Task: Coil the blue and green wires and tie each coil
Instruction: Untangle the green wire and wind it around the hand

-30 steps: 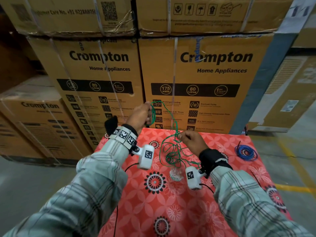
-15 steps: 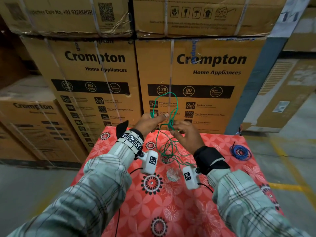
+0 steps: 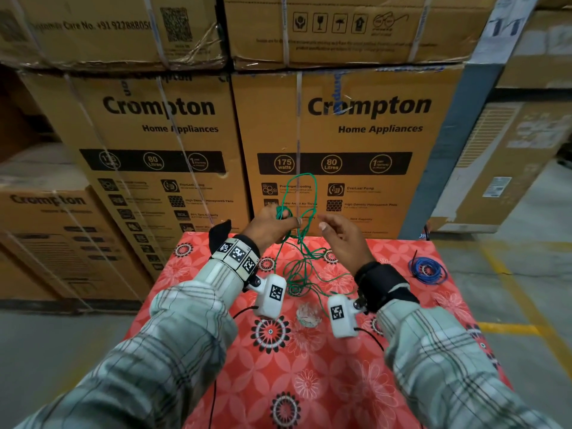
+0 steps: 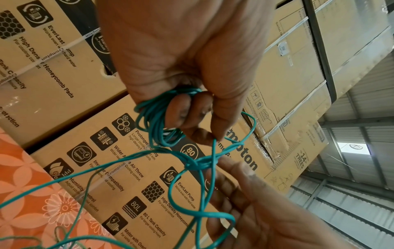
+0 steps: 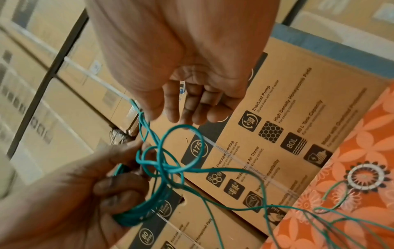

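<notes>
Winding the green wire, one hand feeding the other

Our left hand [image 3: 272, 226] is raised, fingers curled round a small bundle of green wire [image 4: 157, 121] turns; below it the slack tangles down to the cloth-covered table [image 3: 309, 366]. Our right hand [image 3: 342, 239] hovers just beside it, fingers loose and holding nothing. We judge the snarl between the hands should be freed before the next turn is laid on. The blue wire [image 3: 428, 270] lies coiled, well off to our right hand's outer side.
</notes>
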The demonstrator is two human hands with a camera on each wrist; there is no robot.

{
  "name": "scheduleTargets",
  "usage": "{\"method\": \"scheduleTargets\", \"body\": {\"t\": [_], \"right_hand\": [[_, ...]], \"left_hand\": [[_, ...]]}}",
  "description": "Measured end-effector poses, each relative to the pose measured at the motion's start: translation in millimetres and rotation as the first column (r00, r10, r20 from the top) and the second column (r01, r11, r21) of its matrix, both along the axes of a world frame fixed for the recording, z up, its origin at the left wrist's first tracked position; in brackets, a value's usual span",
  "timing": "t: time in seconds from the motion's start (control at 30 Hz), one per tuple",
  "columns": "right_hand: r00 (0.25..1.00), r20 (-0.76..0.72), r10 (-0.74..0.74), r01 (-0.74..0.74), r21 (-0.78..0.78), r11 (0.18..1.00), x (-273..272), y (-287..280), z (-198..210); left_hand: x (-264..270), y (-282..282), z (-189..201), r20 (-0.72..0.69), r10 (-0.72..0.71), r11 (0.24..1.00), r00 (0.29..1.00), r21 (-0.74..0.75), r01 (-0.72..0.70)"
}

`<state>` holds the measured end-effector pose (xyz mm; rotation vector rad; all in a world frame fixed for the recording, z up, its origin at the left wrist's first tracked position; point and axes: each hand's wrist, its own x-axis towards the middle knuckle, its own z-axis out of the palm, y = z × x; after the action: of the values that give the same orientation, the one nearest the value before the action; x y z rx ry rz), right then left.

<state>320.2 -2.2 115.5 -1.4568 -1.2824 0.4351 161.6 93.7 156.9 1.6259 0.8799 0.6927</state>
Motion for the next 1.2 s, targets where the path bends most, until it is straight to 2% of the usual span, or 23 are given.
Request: {"method": "scheduleTargets", "body": {"t": [0.13,0.27,0.37,0.43,0.63,0.73,0.8,0.87,0.97,1.07,1.13,1.2], "right_hand": [[0.99,-0.118,0.077,-0.083,-0.043,0.996,-7,5,14],[0.986,-0.111,0.125,-0.133,-0.069,0.989,-6,11,10],[0.989,-0.04,0.14,-0.143,-0.09,0.986,0,6,11],[0.99,0.031,0.136,-0.132,-0.105,0.986,4,4,15],[0.969,0.241,0.055,-0.025,-0.126,0.992,14,8,22],[0.948,0.319,0.021,0.025,-0.142,0.99,13,9,28],[0.936,0.353,0.009,0.044,-0.142,0.989,12,9,32],[0.936,0.352,-0.003,0.059,-0.148,0.987,12,10,35],[0.965,0.261,0.01,0.03,-0.148,0.989,12,11,34],[0.994,-0.048,0.103,-0.11,-0.18,0.977,10,6,35],[0.967,-0.204,0.153,-0.191,-0.179,0.965,6,2,37],[0.949,-0.256,0.184,-0.231,-0.165,0.959,3,2,39]], "left_hand": [[0,-5,4,0.02,-0.046,0.999,0.999,-0.014,0.047],[-5,-2,7,-0.024,0.011,1.0,1.0,0.026,-0.01],[-15,5,13,-0.096,0.087,0.983,0.992,0.169,-0.07],[-20,8,13,-0.075,0.134,0.972,0.988,0.202,-0.117],[-20,12,6,-0.201,0.218,0.918,0.955,0.373,-0.131],[-18,19,3,-0.187,0.252,0.905,0.949,0.393,-0.163],[-16,21,4,-0.18,0.225,0.908,0.958,0.395,-0.139],[-16,21,6,-0.171,0.177,0.935,0.969,0.336,-0.112],[-19,21,6,-0.124,0.12,0.984,0.985,0.148,-0.101],[-21,18,10,0.028,0.053,0.998,0.998,-0.029,-0.052],[-21,18,13,0.097,0.005,0.998,0.995,-0.059,0.001],[-20,15,17,0.166,-0.014,0.996,0.986,-0.079,0.028]]}}
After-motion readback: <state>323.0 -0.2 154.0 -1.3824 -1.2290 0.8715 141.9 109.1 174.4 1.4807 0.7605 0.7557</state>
